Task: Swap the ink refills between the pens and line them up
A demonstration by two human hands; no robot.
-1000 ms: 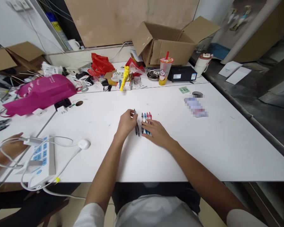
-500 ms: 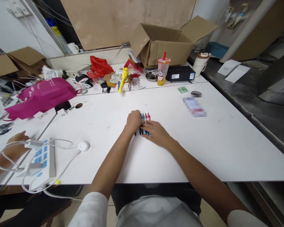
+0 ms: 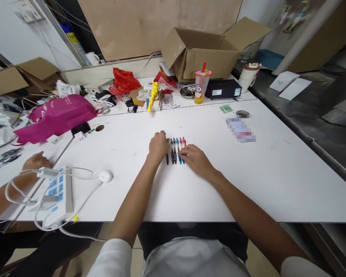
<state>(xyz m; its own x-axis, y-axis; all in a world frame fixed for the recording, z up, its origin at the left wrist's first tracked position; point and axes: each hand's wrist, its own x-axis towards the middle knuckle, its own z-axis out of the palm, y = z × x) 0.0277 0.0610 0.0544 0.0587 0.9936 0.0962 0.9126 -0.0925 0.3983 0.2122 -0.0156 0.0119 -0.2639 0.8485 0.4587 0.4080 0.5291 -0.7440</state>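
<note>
"So, where are the pens [image 3: 174, 152]?"
"Side by side on the worktop [image 3: 276, 165], between left hand [image 3: 158, 147] and right hand [image 3: 198, 159]. Can't tell if either grip's closed. Nudge gently, ends level."

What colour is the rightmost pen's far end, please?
The far end is reddish pink in the head view.

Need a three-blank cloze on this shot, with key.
Of the dark, blue and pink pens, the left hand is nearest the ____ ones.
The straw in the drink cup is coloured ____.
In the picture, the magenta bag lies to the ____ of the drink cup.

dark; red; left
</note>
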